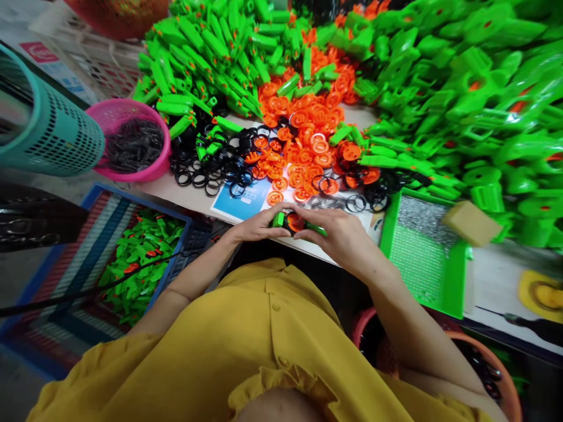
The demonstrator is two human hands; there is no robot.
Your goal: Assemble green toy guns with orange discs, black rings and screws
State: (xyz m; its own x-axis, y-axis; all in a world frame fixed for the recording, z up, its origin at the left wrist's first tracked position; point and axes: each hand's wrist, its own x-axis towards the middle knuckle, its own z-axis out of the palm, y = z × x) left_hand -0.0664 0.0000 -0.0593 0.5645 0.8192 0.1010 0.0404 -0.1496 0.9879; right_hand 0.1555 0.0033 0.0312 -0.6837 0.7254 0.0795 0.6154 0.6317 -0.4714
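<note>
Close to the table's front edge, my left hand point(264, 223) and my right hand point(336, 231) grip one small assembly from both sides. It is a green plastic piece with an orange disc point(295, 221) set in a black ring. Fingers and thumbs are closed around it, hiding much of its green body. Just beyond my hands lie loose orange discs point(303, 193) and black rings point(213, 186). Behind them rises a heap of green plastic pieces point(211, 41). A blue printed sheet point(244, 199) lies under some rings.
To the right sits a green tray point(461, 293) with small metal parts, a tan block point(472, 223) on its edge. On the left are a pink basket point(165, 155) of dark parts, a teal basket point(65, 135) and a low blue crate point(97, 196). Large green shells point(488, 88) pile up right.
</note>
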